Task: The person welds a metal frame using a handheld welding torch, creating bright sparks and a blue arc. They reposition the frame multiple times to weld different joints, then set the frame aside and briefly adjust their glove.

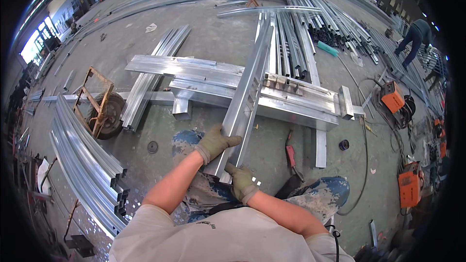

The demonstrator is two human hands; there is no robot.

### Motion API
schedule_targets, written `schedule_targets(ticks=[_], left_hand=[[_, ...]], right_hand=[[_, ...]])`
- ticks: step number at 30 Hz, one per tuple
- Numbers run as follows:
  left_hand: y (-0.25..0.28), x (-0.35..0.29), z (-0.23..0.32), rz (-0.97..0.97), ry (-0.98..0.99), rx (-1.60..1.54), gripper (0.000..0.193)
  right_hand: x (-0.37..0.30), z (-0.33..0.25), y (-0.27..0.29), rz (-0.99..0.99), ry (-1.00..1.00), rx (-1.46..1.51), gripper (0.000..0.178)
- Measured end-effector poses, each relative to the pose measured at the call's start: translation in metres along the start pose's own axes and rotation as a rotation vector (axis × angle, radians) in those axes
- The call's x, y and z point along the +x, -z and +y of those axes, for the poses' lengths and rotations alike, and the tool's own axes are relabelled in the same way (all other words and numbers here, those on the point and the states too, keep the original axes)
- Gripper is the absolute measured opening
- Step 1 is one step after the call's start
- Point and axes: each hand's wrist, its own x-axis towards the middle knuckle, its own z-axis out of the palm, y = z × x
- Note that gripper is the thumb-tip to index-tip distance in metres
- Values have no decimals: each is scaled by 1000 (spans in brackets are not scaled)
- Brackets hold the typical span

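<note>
Both my hands wear olive-green work gloves. My left hand (pixel 213 144) grips the left edge of a long galvanized steel channel (pixel 245 85), its thumb lying across the top. My right hand (pixel 241 183) is closed on the channel's near end, low on the right side. The channel points away from me and slants slightly right, with its near end between my knees. Midway it crosses over a stack of wide steel profiles (pixel 194 89) lying crosswise. Short metal pieces (pixel 281 82) sit in a row on the stack, just right of the channel.
A red-handled tool like a welding torch (pixel 291 156) lies by my right knee. Orange machines (pixel 393 98) with cables stand right. Bundled profiles (pixel 87 157) and a rusty-framed wheel (pixel 106 115) are left. Long steel tubes (pixel 340 26) lie beyond; a person (pixel 417 36) bends at far right.
</note>
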Motion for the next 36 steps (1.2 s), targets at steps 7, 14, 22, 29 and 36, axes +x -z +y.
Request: schedule_targets(ticks=[7, 14, 22, 29, 36], left_hand=[[21, -2, 72, -117, -66, -37, 79], [17, -2, 73, -201, -41, -269, 67], [14, -1, 20, 112, -140, -598, 44], [13, -30, 54, -398, 345, -1109, 32], [-27, -17, 71, -794, 500, -1204, 39]], right_hand=[[6, -9, -19, -225, -89, 237, 32], [8, -13, -11, -320, -126, 320, 31], [-2, -31, -32, -272, -83, 402, 30], [-30, -82, -37, -472, 56, 502, 38], [-51, -100, -6, -568, -40, 756, 28]])
